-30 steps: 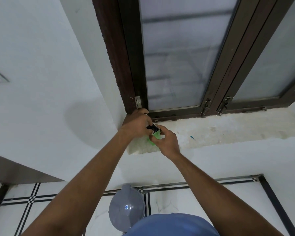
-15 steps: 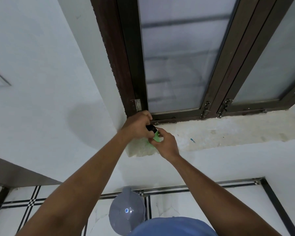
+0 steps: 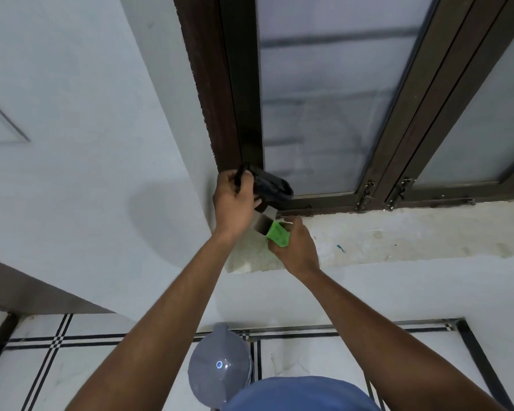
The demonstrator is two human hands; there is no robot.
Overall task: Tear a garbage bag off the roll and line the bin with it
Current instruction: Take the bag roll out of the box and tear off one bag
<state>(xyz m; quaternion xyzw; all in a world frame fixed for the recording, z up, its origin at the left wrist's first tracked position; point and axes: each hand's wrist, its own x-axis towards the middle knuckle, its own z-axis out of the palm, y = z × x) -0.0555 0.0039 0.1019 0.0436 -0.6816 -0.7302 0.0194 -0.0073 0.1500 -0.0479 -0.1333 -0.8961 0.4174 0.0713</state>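
At the left end of the windowsill (image 3: 398,241), my left hand (image 3: 233,203) grips a black garbage bag roll (image 3: 272,188), lifted in front of the window frame. A strip of grey-black bag (image 3: 263,223) stretches down from the roll to a green wrapper (image 3: 278,235). My right hand (image 3: 296,247) pinches that green wrapper just above the sill. A grey bin with a domed lid (image 3: 218,370) stands on the floor below, between my forearms.
A dark-framed window with frosted panes (image 3: 324,99) fills the wall above the sill. White walls lie to the left. The floor (image 3: 303,360) is white tile with black lines. A blue piece of my clothing (image 3: 300,396) shows at the bottom edge.
My left hand has lifted the black roll up and left, away from the green wrapper. The bag now stretches between both hands, which were close together before.
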